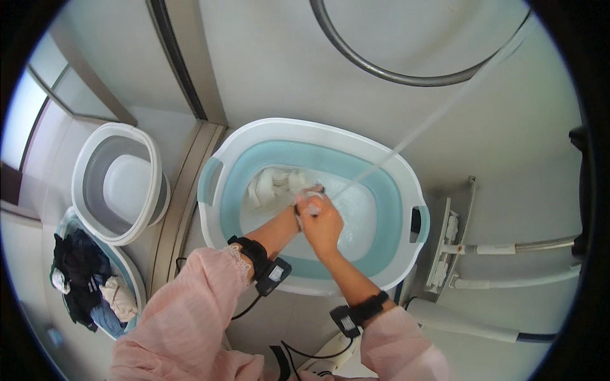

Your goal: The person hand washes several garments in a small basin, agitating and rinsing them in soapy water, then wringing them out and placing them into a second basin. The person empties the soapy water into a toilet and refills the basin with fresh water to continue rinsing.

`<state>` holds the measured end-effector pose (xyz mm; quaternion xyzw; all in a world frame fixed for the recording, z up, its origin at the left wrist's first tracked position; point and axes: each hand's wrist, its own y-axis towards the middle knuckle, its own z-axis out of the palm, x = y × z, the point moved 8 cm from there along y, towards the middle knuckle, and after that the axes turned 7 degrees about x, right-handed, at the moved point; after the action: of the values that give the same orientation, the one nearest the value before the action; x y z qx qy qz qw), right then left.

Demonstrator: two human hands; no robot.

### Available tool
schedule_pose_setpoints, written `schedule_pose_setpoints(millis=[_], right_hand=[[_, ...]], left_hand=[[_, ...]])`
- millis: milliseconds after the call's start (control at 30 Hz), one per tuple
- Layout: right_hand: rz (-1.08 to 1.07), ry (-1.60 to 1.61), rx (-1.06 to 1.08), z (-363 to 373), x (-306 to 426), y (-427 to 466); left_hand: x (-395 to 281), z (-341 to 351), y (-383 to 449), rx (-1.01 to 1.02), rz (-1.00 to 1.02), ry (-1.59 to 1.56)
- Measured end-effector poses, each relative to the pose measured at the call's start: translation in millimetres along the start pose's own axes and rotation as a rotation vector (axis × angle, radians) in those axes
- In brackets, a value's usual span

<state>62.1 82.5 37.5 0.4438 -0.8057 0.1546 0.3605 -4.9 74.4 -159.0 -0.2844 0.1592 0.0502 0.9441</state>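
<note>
Over an oval white-and-turquoise basin [312,127] my two hands are pressed together. My left hand [310,190] reaches in from the left and is partly covered by my right hand [325,223], whose fingers curl inward. Something wet and whitish shows between them; whether it is cloth, foam or water is unclear. Close to my left fingers, wet white cloth [271,188] lies bunched at the basin's left side. A stream of water [412,135] slants down from the upper right and lands beside my hands. Shallow water covers the basin floor.
Left of the basin runs a raised metal door sill [178,195]. Beyond it, a grey-and-white bucket [116,178] overlaps a tub with dark clothes [81,266]. A metal shower hose [381,71] loops along the wall. White-handled cleaning tools [491,249] stand at right; cables hang from my wrist bands.
</note>
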Motion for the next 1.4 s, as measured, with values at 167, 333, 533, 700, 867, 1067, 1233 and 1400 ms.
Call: schedule_pose_setpoints(millis=[167, 333, 533, 700, 867, 1067, 1233, 1400], right_hand=[[0.281, -0.458, -0.053, -32.0, -161.7, 48.9], [0.362, -0.714, -0.014, 7.8, -159.7, 20.2], [0.254, 0.1, 0.152, 11.9, -80.7, 7.0], [0.289, -0.224, 0.064, 13.0, -83.5, 39.3], [0.313, -0.728, -0.092, -2.8, -188.3, 16.6], [0.403, 0.068, 0.24, 45.1, -152.4, -3.4], [0.403, 0.087, 0.158, -0.5, -72.4, -12.2], [0.337, -0.462, -0.026, -33.6, -161.8, 28.1]], left_hand=[[23.4, 46.0, -28.5, -0.288, -0.026, 0.308], [70.6, -64.7, -23.5, -0.836, -0.102, 0.241], [33.8, 25.9, -12.5, -0.146, -0.061, -0.234], [22.0, 8.6, -6.5, 0.063, 0.146, 0.037], [47.2, 10.6, -52.4, -0.444, -0.309, 0.437], [59.6, 10.0, -44.0, -0.523, -0.244, 0.087], [45.0, 19.3, -34.4, -0.344, -0.033, 0.093], [68.7, 44.3, -33.4, -0.181, -0.104, 0.185]])
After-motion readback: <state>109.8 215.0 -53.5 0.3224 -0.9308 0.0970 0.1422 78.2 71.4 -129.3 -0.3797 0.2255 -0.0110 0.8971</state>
